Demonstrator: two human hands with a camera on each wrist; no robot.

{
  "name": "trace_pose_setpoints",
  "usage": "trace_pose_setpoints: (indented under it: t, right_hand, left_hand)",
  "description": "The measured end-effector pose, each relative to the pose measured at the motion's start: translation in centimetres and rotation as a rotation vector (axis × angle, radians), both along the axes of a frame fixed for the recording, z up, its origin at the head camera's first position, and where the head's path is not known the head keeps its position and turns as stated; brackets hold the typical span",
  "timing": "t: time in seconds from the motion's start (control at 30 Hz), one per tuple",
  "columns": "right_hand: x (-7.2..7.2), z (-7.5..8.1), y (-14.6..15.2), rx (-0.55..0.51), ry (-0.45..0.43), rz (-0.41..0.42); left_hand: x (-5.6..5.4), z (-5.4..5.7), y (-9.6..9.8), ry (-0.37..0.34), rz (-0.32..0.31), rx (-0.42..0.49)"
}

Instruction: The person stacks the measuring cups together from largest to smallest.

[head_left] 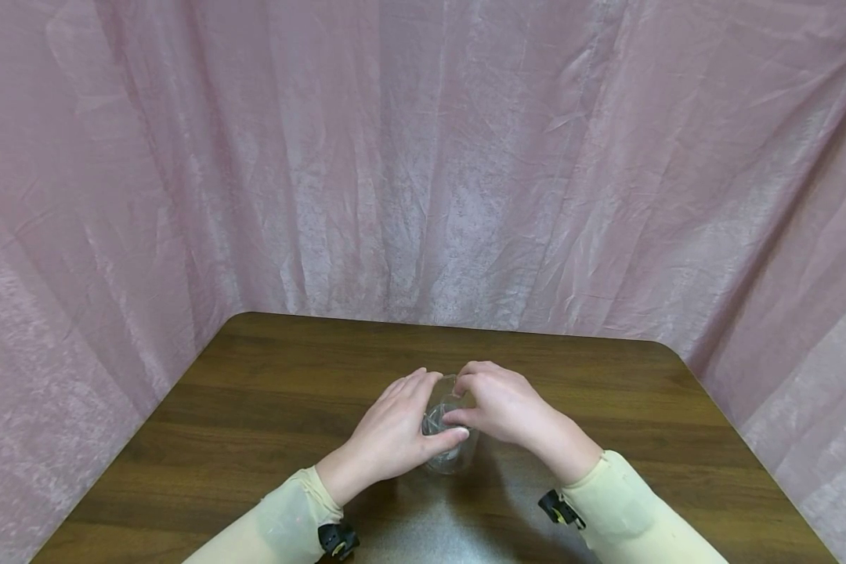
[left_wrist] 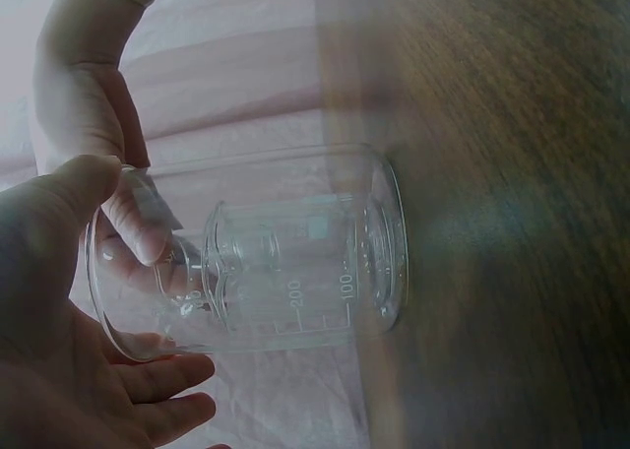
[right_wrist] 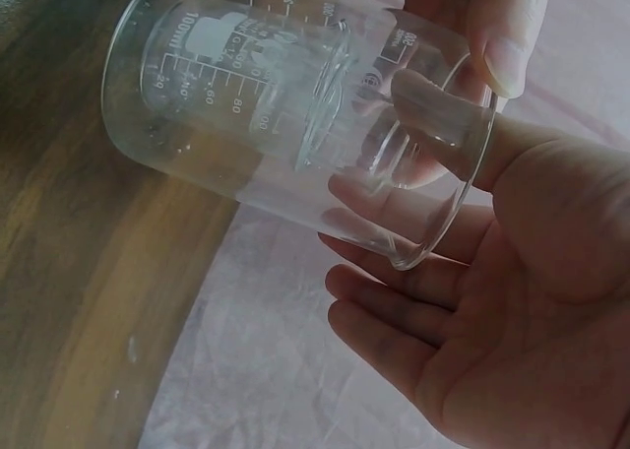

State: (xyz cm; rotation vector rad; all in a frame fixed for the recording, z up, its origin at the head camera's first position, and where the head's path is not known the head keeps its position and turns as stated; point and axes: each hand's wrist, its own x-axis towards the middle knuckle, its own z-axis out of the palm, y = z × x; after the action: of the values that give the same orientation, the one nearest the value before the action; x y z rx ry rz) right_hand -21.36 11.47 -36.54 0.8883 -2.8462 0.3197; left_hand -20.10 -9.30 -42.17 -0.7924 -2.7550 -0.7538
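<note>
A large clear glass beaker (head_left: 451, 465) stands on the table near its middle front. Inside it sits a smaller beaker (right_wrist: 212, 70) with white markings reading 100 ml. A still smaller glass vessel (right_wrist: 379, 168) is nested within that one, its rim near the top. My left hand (head_left: 398, 427) holds the large beaker round its upper wall, thumb on the near side and fingers beyond. With thumb and index finger dipped inside the large beaker, my right hand (head_left: 504, 403) pinches the smallest vessel at its rim. Its other fingers (right_wrist: 389, 326) stay outside the large beaker.
The brown wooden table (head_left: 254, 376) has rounded far corners. Pink curtain (head_left: 423, 172) hangs behind it and along both sides. Black straps (head_left: 337, 540) sit on both sleeved wrists.
</note>
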Motion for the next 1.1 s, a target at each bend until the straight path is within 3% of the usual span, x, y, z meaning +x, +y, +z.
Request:
trace_pose_setpoints:
  t: [1.1]
  right_hand:
    - [-0.59, 0.60, -1.00, 0.067, -0.122, -0.050]
  left_hand:
    - [0.12, 0.12, -0.03, -0.003, -0.003, -0.005]
